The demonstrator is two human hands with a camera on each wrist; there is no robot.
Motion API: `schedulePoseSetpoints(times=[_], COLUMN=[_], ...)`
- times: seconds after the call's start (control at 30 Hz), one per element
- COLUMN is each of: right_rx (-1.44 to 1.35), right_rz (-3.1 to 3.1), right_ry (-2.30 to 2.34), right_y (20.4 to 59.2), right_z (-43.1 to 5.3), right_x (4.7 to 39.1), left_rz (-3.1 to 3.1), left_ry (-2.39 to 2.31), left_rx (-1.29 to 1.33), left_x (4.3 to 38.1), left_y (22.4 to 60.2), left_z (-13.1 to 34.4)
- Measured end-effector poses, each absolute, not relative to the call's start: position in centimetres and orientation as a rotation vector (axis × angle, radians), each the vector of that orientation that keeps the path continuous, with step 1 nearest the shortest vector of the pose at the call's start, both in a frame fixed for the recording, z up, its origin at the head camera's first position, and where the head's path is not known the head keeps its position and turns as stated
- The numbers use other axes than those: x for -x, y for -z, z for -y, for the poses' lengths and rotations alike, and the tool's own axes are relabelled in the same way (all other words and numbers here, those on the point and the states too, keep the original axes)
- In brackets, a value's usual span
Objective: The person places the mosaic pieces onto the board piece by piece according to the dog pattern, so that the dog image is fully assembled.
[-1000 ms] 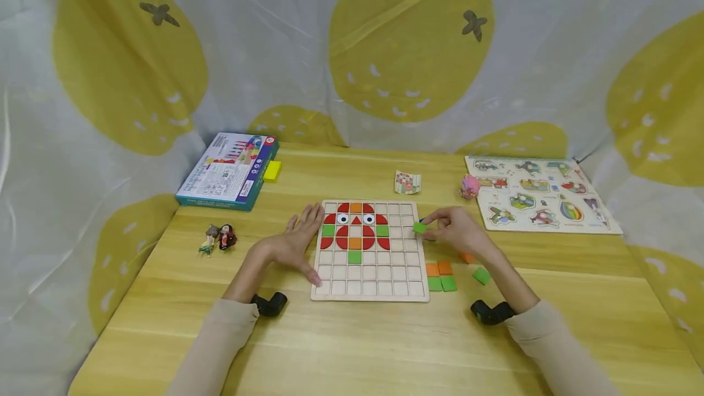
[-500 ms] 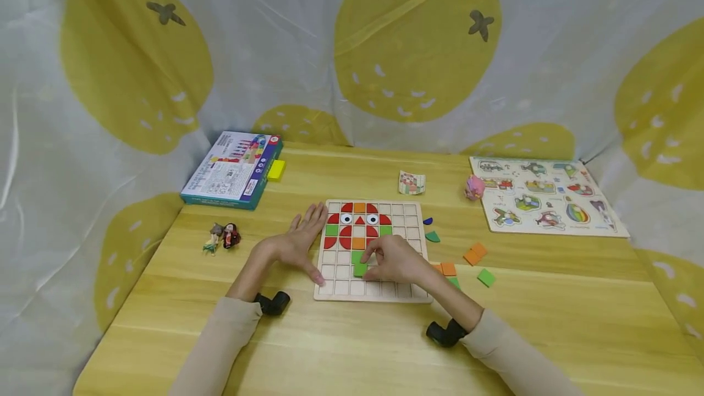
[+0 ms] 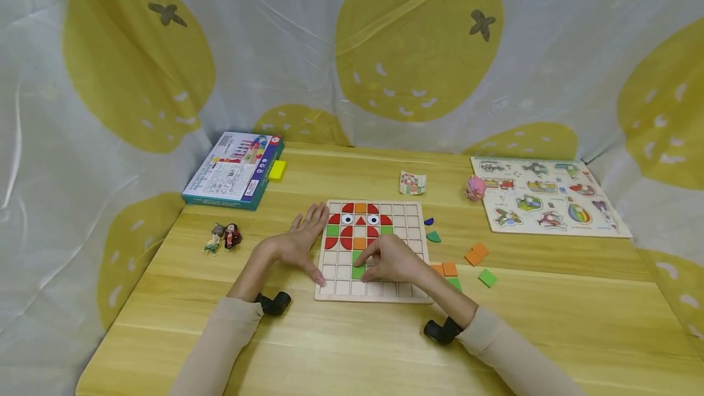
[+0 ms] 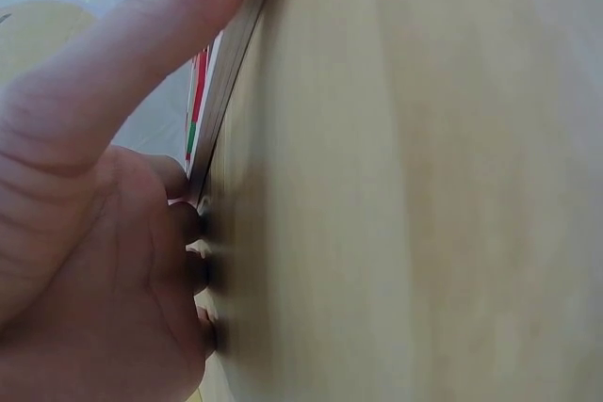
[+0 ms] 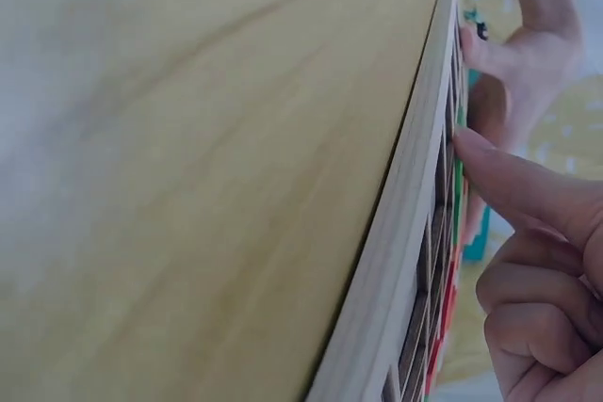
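Head view shows a green square tile [image 3: 359,272] sitting in a cell of the wooden grid board [image 3: 407,294], one row below another green tile and near the board's middle column. The right hand [image 3: 393,260] rests over it with fingers bent, fingertips on the tile; whether it pinches the tile or only presses it down I cannot tell. The left hand [image 3: 297,241] lies flat with fingers straight, gripping nothing, pressed along the board's left edge (the left wrist view shows its thumb lying against that edge).

The board's upper cells hold red curved pieces, orange squares, green squares and two white eye pieces, making an owl-like face; the lower rows are bare cells.

Right of the board, loose orange and green tiles [image 3: 475,253] lie on the table [image 3: 357,353]. Further off sit a boxed game [image 3: 233,170], two small figures [image 3: 222,236], a pink toy [image 3: 475,187] and an animal peg puzzle [image 3: 547,195].
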State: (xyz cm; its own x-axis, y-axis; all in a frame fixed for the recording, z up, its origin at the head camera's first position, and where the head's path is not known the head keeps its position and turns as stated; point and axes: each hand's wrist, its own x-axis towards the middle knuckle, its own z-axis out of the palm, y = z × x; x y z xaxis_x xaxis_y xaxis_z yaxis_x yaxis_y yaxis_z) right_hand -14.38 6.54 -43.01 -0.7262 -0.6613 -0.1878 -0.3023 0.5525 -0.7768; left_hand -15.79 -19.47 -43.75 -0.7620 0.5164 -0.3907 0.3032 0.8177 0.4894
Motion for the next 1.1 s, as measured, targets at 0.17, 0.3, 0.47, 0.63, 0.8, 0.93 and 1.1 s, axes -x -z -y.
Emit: schedulePoseSetpoints(times=[0.17, 0.3, 0.47, 0.63, 0.8, 0.93, 1.1], right_rx=[0.771, 0.731, 0.654, 0.526, 0.436, 0.478, 0.510], right_rz=[-2.281, -2.288, -2.388, -2.389, -2.296, -2.263, -2.331], right_ry=[1.031, 1.088, 1.104, 1.099, 1.085, 1.069, 1.044], right_y=[42.8, 41.8, 41.3, 41.5, 42.0, 42.7, 43.2], right_z=[-7.2, -10.1, -16.6, -22.6, -25.7, -25.6, -24.8], right_x=[14.7, 15.2, 15.8, 15.4, 14.1, 13.3, 13.3], left_rz=[-2.474, -2.478, -2.474, -2.479, -2.478, -2.480, -2.482], left_ry=[-0.566, -0.571, -0.556, -0.565, -0.571, -0.565, -0.556], left_rx=[-0.611, -0.609, -0.583, -0.578, -0.576, -0.574, -0.610], left_x=[15.9, 15.9, 15.7, 15.6, 15.5, 15.5, 15.7], left_y=[43.9, 43.9, 43.9, 43.7, 43.7, 43.7, 43.6], left_z=[19.5, 19.5, 19.6, 19.8, 19.8, 19.7, 19.5])
